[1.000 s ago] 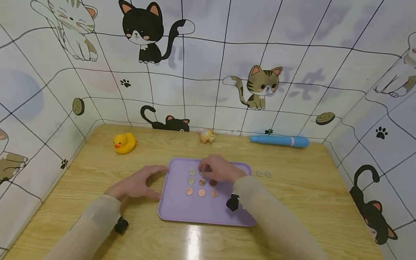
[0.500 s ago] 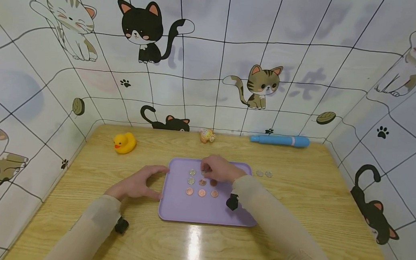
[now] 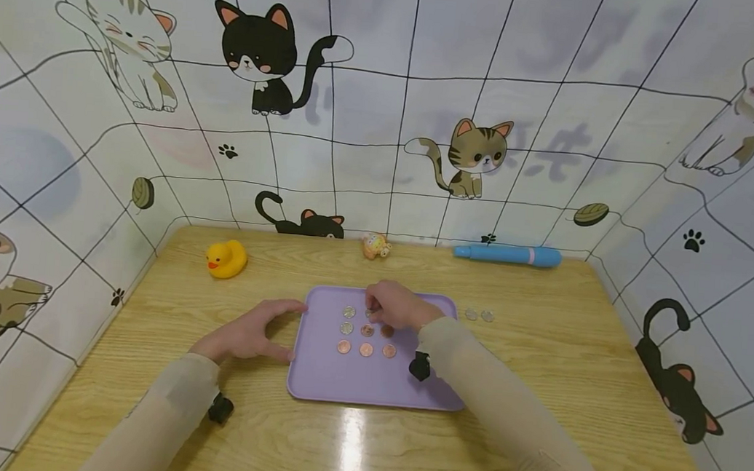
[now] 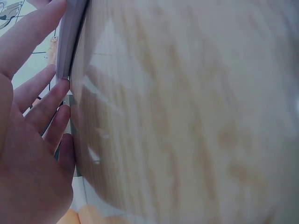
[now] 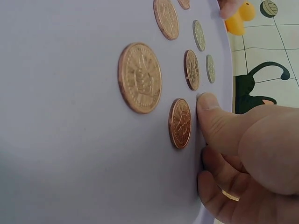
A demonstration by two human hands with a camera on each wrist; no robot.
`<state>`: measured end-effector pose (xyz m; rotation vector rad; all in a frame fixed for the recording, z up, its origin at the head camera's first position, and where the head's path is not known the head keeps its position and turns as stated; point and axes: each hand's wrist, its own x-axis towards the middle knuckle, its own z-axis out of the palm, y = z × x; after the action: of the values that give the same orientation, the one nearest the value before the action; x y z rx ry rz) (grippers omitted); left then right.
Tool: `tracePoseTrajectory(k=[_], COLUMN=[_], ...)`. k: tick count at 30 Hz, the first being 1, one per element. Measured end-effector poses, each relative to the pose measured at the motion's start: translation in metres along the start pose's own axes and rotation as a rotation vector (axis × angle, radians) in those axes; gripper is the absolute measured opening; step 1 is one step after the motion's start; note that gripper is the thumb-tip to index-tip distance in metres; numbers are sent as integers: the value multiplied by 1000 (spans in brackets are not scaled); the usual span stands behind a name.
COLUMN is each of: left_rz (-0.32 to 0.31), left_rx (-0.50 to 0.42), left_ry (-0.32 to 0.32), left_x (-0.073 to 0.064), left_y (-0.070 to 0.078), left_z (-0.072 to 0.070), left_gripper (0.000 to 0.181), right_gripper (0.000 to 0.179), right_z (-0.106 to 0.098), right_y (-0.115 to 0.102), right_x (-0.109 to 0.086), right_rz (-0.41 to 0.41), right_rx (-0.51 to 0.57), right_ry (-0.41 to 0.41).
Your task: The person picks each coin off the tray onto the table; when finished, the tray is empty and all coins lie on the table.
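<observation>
On the lilac tray (image 3: pixel 376 385), small coins lie in rows. The front row has three copper coins (image 3: pixel 366 349); behind are a silver coin (image 3: pixel 346 328), a copper coin (image 3: pixel 367 330) and a darker copper coin (image 3: pixel 387 331). At the back, my right hand (image 3: pixel 401 306) pinches a silver coin (image 3: pixel 369 313), mostly hidden under its fingertips, beside another silver coin (image 3: pixel 349 312). The right wrist view shows that thumb (image 5: pixel 210 109) down at the tray surface. My left hand (image 3: pixel 248 332), thumb and fingers spread, touches the tray's left edge.
Two silver coins (image 3: pixel 479 315) lie on the wooden table (image 3: pixel 258 439) just right of the tray. A rubber duck (image 3: pixel 226 259), a small figurine (image 3: pixel 375 246) and a blue pen-like tube (image 3: pixel 505 255) stand along the back, before a cat-patterned wall covering.
My right hand has shifted slightly right, the silver coin at its fingertips moving with it. The left hand and tray have stayed in place.
</observation>
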<state>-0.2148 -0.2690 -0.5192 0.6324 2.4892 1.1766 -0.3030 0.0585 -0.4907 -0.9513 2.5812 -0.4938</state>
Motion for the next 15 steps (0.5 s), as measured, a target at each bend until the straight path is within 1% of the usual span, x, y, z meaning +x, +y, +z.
tracePoseTrajectory(k=[10,15], left_rz=[5,17], left_rx=[4,-3], left_ry=[-6,-6], left_x=[0,0], left_y=[0,0], left_z=[-1,0], left_gripper=[90,90], right_gripper=[15,15], right_z=[-1,1], right_y=[-3,-2], right_x=[2,4], right_rz=[1,9], right_rx=[-56,-82], right_ry=[-30,-39])
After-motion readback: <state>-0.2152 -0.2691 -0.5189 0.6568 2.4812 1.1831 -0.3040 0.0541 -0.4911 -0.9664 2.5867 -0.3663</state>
